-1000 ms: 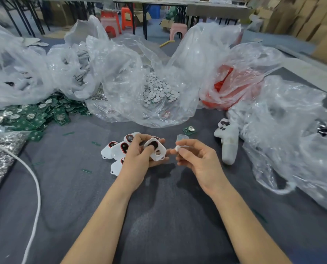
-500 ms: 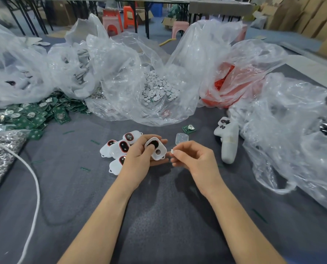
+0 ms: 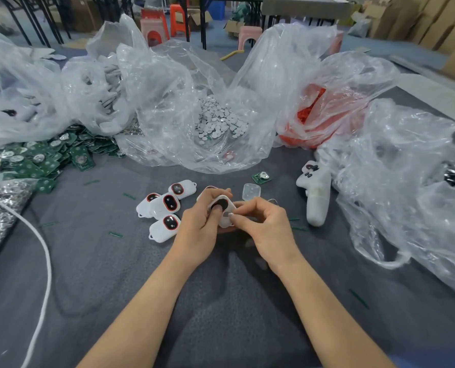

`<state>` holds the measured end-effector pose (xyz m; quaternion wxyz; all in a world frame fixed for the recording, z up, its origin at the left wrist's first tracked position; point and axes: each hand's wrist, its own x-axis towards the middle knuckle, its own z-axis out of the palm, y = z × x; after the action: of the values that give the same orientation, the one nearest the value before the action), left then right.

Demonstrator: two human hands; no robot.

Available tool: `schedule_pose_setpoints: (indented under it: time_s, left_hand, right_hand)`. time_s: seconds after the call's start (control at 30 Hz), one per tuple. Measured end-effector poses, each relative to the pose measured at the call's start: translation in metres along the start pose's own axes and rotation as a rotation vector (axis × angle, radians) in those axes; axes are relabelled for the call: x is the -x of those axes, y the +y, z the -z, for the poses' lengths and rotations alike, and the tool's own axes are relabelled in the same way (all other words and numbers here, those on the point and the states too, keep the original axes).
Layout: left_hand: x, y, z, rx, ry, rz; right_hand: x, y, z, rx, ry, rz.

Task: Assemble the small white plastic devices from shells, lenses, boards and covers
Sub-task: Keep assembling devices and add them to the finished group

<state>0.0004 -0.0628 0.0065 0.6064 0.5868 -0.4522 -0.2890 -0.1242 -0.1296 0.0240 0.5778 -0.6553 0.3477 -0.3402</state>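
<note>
Left hand (image 3: 201, 225) grips white shell (image 3: 228, 205), thumb by its dark oval window, above grey table (image 3: 221, 301). Right hand (image 3: 264, 224) pinches small white part (image 3: 231, 214), possibly a button, at shell's round hole.

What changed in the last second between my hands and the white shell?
The right hand, pinching a small white piece, moved left and brought it up to the white shell; earlier a gap lay between them. Nothing was let go. The left hand grips the shell as before; the assembled devices, clear cover and loose green board lie unmoved.
</note>
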Motion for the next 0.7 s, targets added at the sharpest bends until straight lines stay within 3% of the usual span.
schedule_pose_setpoints:
  time_s: [0.33, 0.7]
  left_hand:
    - [0.006, 0.007, -0.003, -0.034, -0.048, -0.003]
    - [0.005, 0.006, -0.007, -0.26, 0.006, -0.081]
  right_hand:
    - [0.0, 0.0, -0.002, -0.023, -0.046, 0.008]
    - [-0.003, 0.007, -0.014, 0.165, 0.071, 0.007]
